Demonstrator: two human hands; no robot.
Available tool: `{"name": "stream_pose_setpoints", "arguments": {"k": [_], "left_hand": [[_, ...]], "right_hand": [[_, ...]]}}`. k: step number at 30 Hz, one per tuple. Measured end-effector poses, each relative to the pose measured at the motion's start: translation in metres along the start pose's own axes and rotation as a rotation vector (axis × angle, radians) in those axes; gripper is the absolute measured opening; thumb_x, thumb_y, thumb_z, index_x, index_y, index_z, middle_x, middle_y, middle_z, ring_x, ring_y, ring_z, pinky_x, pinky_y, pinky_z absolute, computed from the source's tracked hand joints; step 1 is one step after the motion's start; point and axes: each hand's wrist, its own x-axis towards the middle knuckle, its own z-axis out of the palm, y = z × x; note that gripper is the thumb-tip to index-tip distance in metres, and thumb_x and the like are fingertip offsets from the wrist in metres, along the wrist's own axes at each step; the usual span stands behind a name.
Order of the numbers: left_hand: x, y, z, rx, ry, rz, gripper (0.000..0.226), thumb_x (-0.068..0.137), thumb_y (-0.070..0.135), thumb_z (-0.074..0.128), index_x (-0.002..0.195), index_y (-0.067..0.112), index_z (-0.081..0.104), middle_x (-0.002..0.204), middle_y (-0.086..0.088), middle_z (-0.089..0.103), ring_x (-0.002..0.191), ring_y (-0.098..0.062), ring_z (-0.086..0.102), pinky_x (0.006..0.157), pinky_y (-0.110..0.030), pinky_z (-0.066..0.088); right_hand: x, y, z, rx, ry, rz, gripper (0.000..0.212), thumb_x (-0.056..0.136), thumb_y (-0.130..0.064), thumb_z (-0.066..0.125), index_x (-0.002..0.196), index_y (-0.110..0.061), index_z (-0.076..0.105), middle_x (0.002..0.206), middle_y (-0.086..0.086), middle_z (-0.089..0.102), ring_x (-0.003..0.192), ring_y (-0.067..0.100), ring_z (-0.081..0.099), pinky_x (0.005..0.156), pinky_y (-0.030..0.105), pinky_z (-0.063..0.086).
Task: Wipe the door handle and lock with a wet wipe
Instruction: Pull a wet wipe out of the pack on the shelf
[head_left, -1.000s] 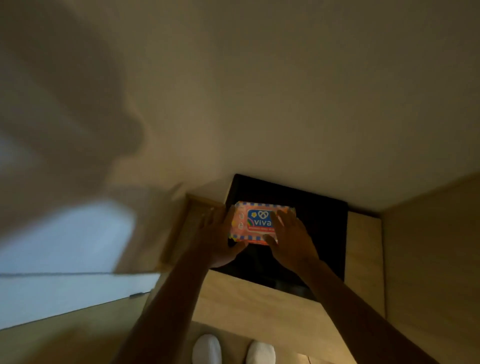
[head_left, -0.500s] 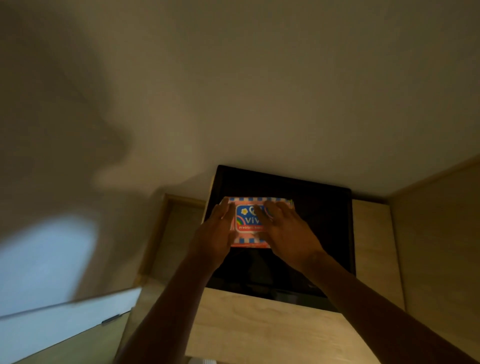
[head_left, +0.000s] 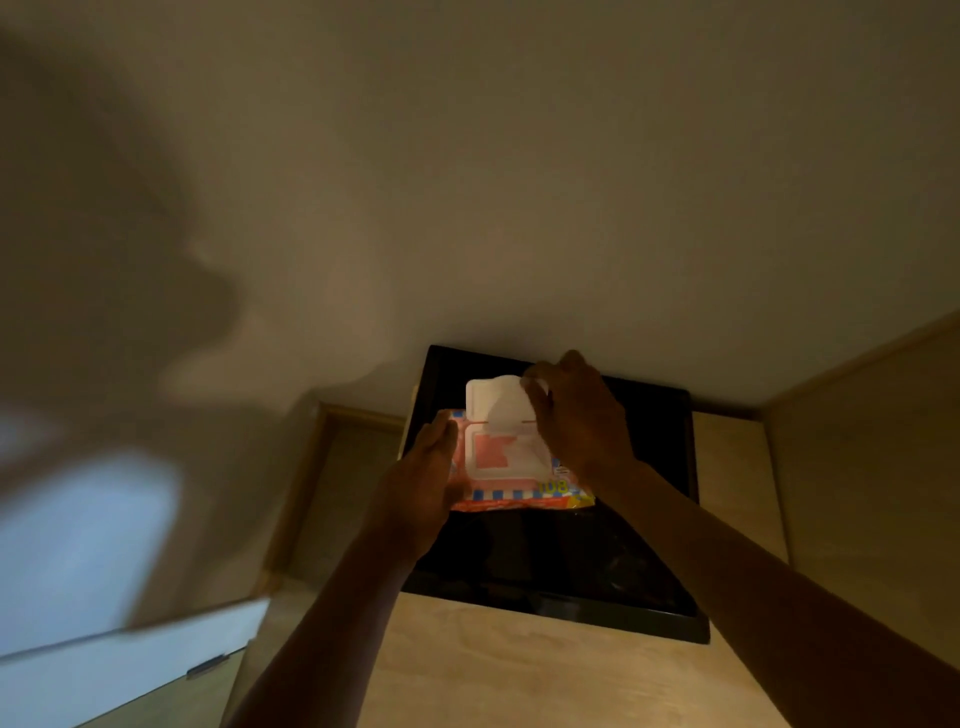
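A pink and blue pack of wet wipes (head_left: 519, 491) lies on a black glossy surface (head_left: 550, 566). Its white plastic lid (head_left: 485, 397) is flipped up toward the wall. My left hand (head_left: 423, 486) grips the pack's left end. My right hand (head_left: 576, 415) pinches a white wipe (head_left: 506, 410) that rises out of the pack's opening. No door handle or lock is in view.
The black surface sits in a light wooden countertop (head_left: 545, 670) against a pale wall (head_left: 519, 182). A wooden panel (head_left: 872, 467) stands at the right. At the lower left is a white drawer front (head_left: 124, 665) with a dark pull (head_left: 207, 666).
The pack's lid has been flipped up. My right hand has moved from the pack's top to its far edge and now pinches a wipe. My left hand still holds the pack.
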Motion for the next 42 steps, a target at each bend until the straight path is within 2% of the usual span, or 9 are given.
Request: {"name": "stream_pose_setpoints", "arguments": {"k": [4,9,14,18,22,25,32,35,42], "left_hand": [[0.001,-0.007,0.002,-0.027,-0.004,0.011,0.062,0.092,0.047,0.054,0.143,0.02,0.034,0.146,0.0,0.039,0.125,-0.016,0.053,0.081,-0.032,0.06],[0.002,0.013,-0.005,0.111,0.068,0.054,0.068,0.083,0.036,0.069,0.143,0.02,0.039,0.148,0.0,0.036,0.131,-0.018,0.042,0.093,-0.022,0.046],[0.012,0.026,-0.009,0.159,-0.025,-0.027,0.069,0.089,0.037,0.063,0.148,0.022,0.031,0.151,-0.002,0.032,0.135,-0.02,0.037,0.103,-0.033,0.044],[0.013,0.025,-0.007,0.191,-0.054,-0.047,0.067,0.09,0.034,0.062,0.147,0.019,0.032,0.152,-0.002,0.031,0.137,-0.018,0.036,0.104,-0.031,0.045],[0.012,0.025,-0.008,0.245,-0.089,-0.062,0.069,0.09,0.034,0.062,0.148,0.018,0.03,0.152,-0.001,0.029,0.137,-0.018,0.035,0.104,-0.031,0.045],[0.012,0.027,-0.009,0.248,-0.102,-0.069,0.068,0.09,0.033,0.062,0.148,0.018,0.03,0.152,0.0,0.028,0.137,-0.018,0.035,0.103,-0.03,0.045],[0.017,0.028,-0.007,0.155,-0.08,-0.119,0.067,0.087,0.035,0.066,0.144,0.015,0.037,0.144,-0.002,0.036,0.131,-0.019,0.04,0.101,-0.034,0.048],[0.018,0.027,-0.004,0.152,-0.071,-0.134,0.069,0.085,0.037,0.067,0.143,0.015,0.038,0.143,-0.003,0.037,0.132,-0.02,0.039,0.103,-0.036,0.047],[0.02,0.02,-0.003,0.135,-0.036,-0.127,0.066,0.083,0.029,0.072,0.14,0.016,0.043,0.142,-0.002,0.04,0.13,-0.02,0.042,0.102,-0.035,0.047]], "right_hand": [[0.008,0.007,0.005,0.283,0.012,0.225,0.02,0.09,-0.026,0.06,0.104,-0.018,0.048,0.083,0.005,0.06,0.079,0.024,0.062,0.07,0.044,0.055],[-0.007,0.023,0.013,0.35,-0.047,0.193,0.014,0.09,-0.011,0.056,0.082,-0.021,0.062,0.085,-0.006,0.066,0.075,0.007,0.062,0.079,0.04,0.056],[-0.029,0.033,0.01,0.193,-0.282,0.032,0.025,0.087,-0.032,0.066,0.111,-0.025,0.064,0.116,-0.004,0.055,0.101,0.011,0.056,0.084,0.022,0.048],[-0.044,0.035,0.011,0.27,-0.293,-0.004,0.048,0.075,-0.037,0.078,0.118,-0.027,0.06,0.124,-0.008,0.051,0.108,0.009,0.053,0.087,0.023,0.052],[-0.049,0.032,0.007,0.281,-0.339,0.015,0.051,0.075,-0.028,0.079,0.121,-0.024,0.058,0.133,-0.005,0.051,0.118,0.014,0.052,0.097,0.033,0.05],[-0.05,0.033,0.005,0.244,-0.404,0.034,0.057,0.08,-0.026,0.075,0.131,-0.023,0.051,0.135,-0.006,0.05,0.12,0.012,0.051,0.098,0.028,0.048],[-0.038,0.026,0.003,-0.038,-0.364,-0.138,0.022,0.095,-0.027,0.054,0.109,-0.02,0.069,0.127,-0.001,0.055,0.114,0.018,0.054,0.095,0.029,0.045],[-0.042,0.018,0.0,-0.005,-0.304,-0.098,0.023,0.092,-0.034,0.058,0.111,-0.022,0.065,0.126,-0.001,0.052,0.115,0.017,0.051,0.094,0.033,0.048],[-0.038,0.022,0.013,-0.103,-0.441,-0.156,0.035,0.092,-0.031,0.058,0.126,-0.026,0.058,0.136,0.001,0.046,0.125,0.02,0.044,0.101,0.037,0.044]]}}
